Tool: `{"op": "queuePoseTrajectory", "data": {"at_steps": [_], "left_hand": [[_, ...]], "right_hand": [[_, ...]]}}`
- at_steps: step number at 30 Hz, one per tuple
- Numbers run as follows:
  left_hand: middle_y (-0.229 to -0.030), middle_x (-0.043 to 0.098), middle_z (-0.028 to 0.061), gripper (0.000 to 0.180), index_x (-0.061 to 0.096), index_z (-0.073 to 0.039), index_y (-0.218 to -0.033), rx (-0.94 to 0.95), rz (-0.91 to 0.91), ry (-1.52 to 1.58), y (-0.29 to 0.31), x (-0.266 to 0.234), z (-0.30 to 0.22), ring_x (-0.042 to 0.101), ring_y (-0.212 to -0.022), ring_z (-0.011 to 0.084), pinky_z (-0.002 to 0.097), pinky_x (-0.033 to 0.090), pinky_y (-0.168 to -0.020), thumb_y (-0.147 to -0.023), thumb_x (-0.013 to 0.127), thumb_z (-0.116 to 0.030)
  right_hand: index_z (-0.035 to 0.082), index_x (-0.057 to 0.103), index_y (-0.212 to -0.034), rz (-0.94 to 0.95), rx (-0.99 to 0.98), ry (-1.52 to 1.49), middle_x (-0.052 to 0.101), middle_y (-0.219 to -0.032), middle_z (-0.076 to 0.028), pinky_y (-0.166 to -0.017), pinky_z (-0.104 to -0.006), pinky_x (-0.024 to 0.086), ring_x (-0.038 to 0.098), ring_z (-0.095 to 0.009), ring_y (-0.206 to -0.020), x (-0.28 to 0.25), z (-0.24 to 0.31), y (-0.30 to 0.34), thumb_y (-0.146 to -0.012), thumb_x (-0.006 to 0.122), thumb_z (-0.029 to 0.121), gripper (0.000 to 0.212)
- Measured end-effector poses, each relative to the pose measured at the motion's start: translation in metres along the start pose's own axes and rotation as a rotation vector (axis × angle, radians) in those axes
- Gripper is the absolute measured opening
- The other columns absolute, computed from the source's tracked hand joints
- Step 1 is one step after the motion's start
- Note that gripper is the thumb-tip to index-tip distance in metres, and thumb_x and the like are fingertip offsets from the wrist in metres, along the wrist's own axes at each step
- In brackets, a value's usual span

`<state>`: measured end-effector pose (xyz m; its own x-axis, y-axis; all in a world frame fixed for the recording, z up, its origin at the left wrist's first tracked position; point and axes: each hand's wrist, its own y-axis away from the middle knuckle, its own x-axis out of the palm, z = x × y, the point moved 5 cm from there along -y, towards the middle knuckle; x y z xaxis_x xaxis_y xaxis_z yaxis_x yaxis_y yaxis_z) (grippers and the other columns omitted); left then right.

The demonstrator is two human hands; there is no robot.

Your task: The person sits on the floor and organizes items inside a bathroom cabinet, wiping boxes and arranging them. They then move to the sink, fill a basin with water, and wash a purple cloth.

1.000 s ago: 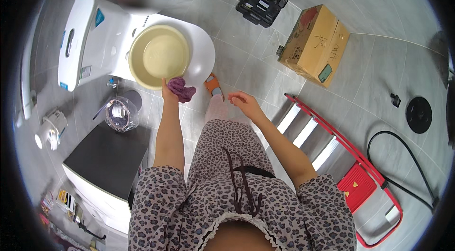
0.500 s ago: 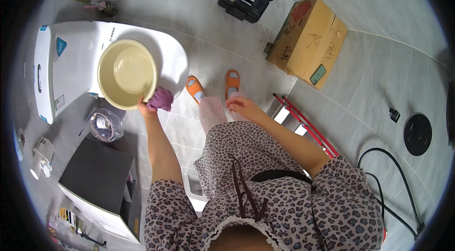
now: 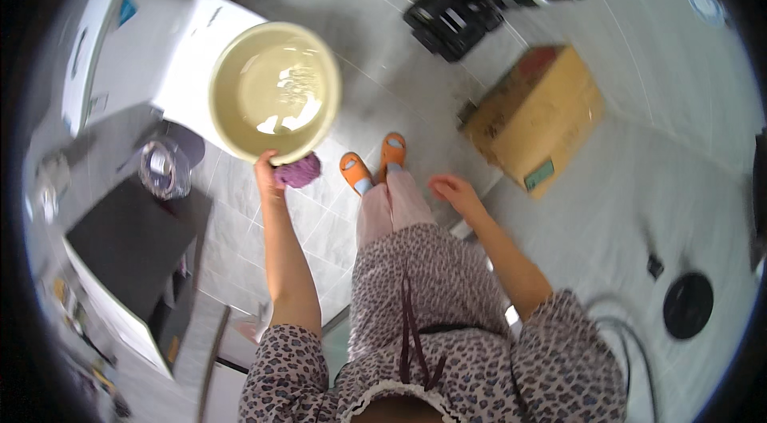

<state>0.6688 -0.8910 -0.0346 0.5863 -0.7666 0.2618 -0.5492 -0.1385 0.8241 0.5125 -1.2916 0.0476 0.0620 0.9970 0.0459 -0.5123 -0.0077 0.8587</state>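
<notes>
A cream plastic basin (image 3: 240,91) with clear, rippling water in it is held over the front of the white toilet (image 3: 188,51). My left hand (image 3: 268,171) grips its near rim, thumb over the edge. In the same hand, against the outside of the basin, is a bunched purple cloth (image 3: 298,171). My right hand (image 3: 451,188) hangs to the right of my legs, its fingers loosely stretched and slightly blurred, holding nothing.
A cardboard box (image 3: 551,111) with a phone (image 3: 539,176) on it stands at right. Behind it is a black floor-cleaner base (image 3: 455,19). A dark-topped cabinet (image 3: 132,239) and a wrapped roll-like item (image 3: 165,170) are at left. Orange slippers (image 3: 354,171) are on my feet.
The basin has come up off the toilet and moved right, with my left hand and the purple cloth. My view has turned, and my right hand has swung outward.
</notes>
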Motion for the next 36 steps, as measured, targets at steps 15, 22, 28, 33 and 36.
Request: {"op": "queuePoseTrajectory", "data": {"at_steps": [15,22,28,33,36], "left_hand": [[-0.084,0.063,0.0101,0.029,0.06,0.003,-0.094,-0.14,-0.201,-0.09,0.132,0.064,0.093,0.061,-0.076,0.0195,0.0308,0.049,-0.07,-0.066,0.06,-0.001],[-0.087,0.064,0.0097,0.032,0.058,0.004,-0.098,-0.122,-0.229,-0.071,0.15,0.065,0.126,0.06,-0.079,0.018,0.0292,0.048,-0.072,-0.067,0.061,-0.004],[-0.087,0.063,0.0094,0.033,0.057,0.003,-0.1,-0.091,-0.232,-0.092,0.146,0.061,0.139,0.06,-0.078,0.0178,0.0296,0.049,-0.07,-0.067,0.06,-0.003],[-0.086,0.06,0.0086,0.038,0.053,0.003,-0.103,-0.136,-0.254,-0.059,0.142,0.06,0.143,0.058,-0.073,0.0172,0.0277,0.048,-0.061,-0.066,0.06,-0.003],[-0.076,0.058,0.0073,0.033,0.055,0.003,-0.098,-0.096,-0.288,-0.094,0.137,0.055,0.151,0.054,-0.056,0.0132,0.0231,0.042,-0.044,-0.066,0.059,-0.003]], "right_hand": [[0.002,0.052,-0.107,-0.676,0.486,-0.059,0.057,-0.094,-0.013,-0.063,-0.0368,0.05,0.056,-0.025,-0.074,-0.275,-0.154,-0.011,-0.082,0.057,0.017,0.029],[0.006,0.048,-0.119,-0.91,0.544,-0.187,0.048,-0.113,-0.012,-0.08,-0.0389,0.044,0.049,-0.026,-0.094,-0.305,-0.189,-0.005,-0.08,0.062,0.025,0.045],[0.008,0.043,-0.128,-1.004,0.417,-0.158,0.041,-0.128,-0.012,-0.094,-0.04,0.038,0.044,-0.027,-0.111,-0.31,-0.225,0.0,-0.077,0.067,0.033,0.062],[0.004,0.043,-0.128,-0.879,0.305,0.094,0.043,-0.127,-0.014,-0.093,-0.0404,0.039,0.045,-0.028,-0.112,-0.332,-0.259,0.012,-0.073,0.071,0.034,0.068],[0.003,0.045,-0.126,-0.983,0.407,0.063,0.046,-0.124,-0.015,-0.089,-0.0407,0.042,0.047,-0.029,-0.11,-0.312,-0.247,0.011,-0.072,0.072,0.034,0.067]]}}
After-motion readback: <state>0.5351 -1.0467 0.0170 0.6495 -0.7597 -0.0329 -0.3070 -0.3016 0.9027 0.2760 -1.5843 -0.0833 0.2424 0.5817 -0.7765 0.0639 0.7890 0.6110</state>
